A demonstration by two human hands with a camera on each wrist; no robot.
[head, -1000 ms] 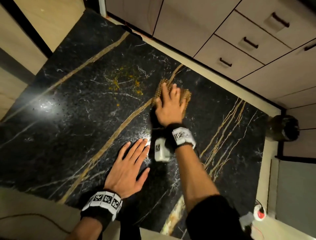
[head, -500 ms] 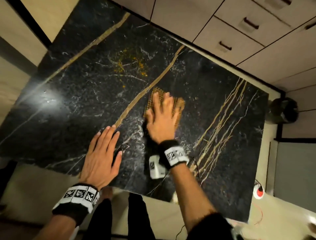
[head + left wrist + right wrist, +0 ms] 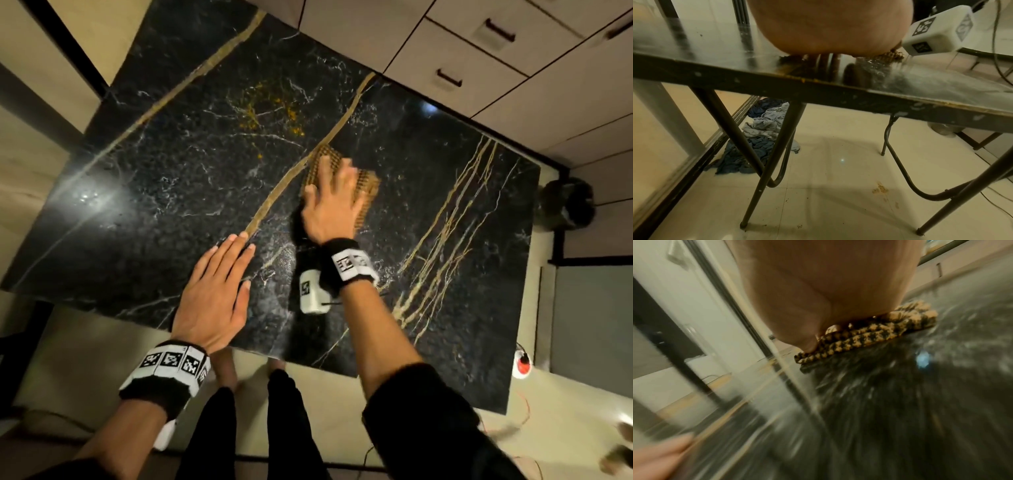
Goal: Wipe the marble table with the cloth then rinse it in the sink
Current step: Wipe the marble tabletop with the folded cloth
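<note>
The black marble table (image 3: 164, 192) with gold veins fills the head view. A folded brown-and-black checked cloth (image 3: 368, 186) lies near the table's middle, and my right hand (image 3: 330, 202) presses flat on it with fingers spread. The right wrist view shows the cloth (image 3: 865, 335) under my palm (image 3: 818, 288). My left hand (image 3: 219, 287) rests flat on the table near its front edge, fingers straight, holding nothing. Yellow-orange specks (image 3: 270, 113) stain the marble beyond the cloth. No sink is in view.
Cabinet drawers (image 3: 455, 72) run along the far side. A dark bin (image 3: 568, 205) stands past the table's right end, and a red-and-white object (image 3: 522, 365) with a cable lies on the floor. Under the table are metal legs (image 3: 764, 146) and a heap of blue clothes (image 3: 758, 138).
My right hand has slid the cloth back from the far side toward the middle of the table. My left hand has stayed flat near the front edge.
</note>
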